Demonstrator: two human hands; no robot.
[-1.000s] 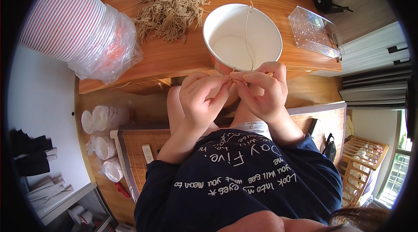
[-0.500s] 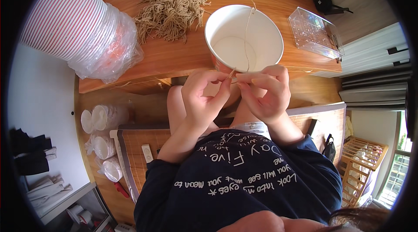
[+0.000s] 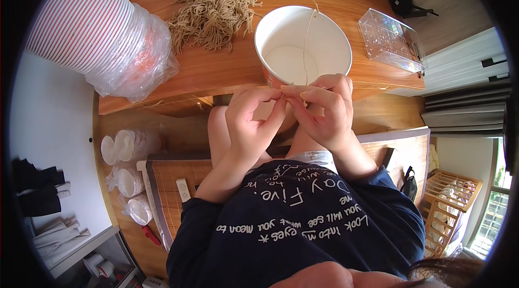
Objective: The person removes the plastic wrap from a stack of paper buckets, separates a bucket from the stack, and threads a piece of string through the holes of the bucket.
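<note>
A large white paper bucket (image 3: 275,44) stands at the front edge of the table with its open top toward me. A thin tan string (image 3: 306,55) hangs from its far rim, crosses the opening and runs down to my fingers. My left hand (image 3: 254,117) pinches the string's end between thumb and forefinger, just in front of the bucket. Close against it, my right hand (image 3: 327,107) pinches the same string, its fingertips meeting those of the left. The exact spot between the fingertips is hidden.
A heap of tan strings (image 3: 219,9) lies behind the bucket on the left. Nested paper buckets (image 3: 81,17) in plastic wrap rise at far left. A clear plastic box (image 3: 390,39) sits on the right of the wooden table (image 3: 216,80). Wrapped white containers (image 3: 130,180) stand lower left.
My right hand has shifted slightly left and up, so its fingertips now meet my left ones. The string across the bucket has swung a little left. My left hand has barely moved.
</note>
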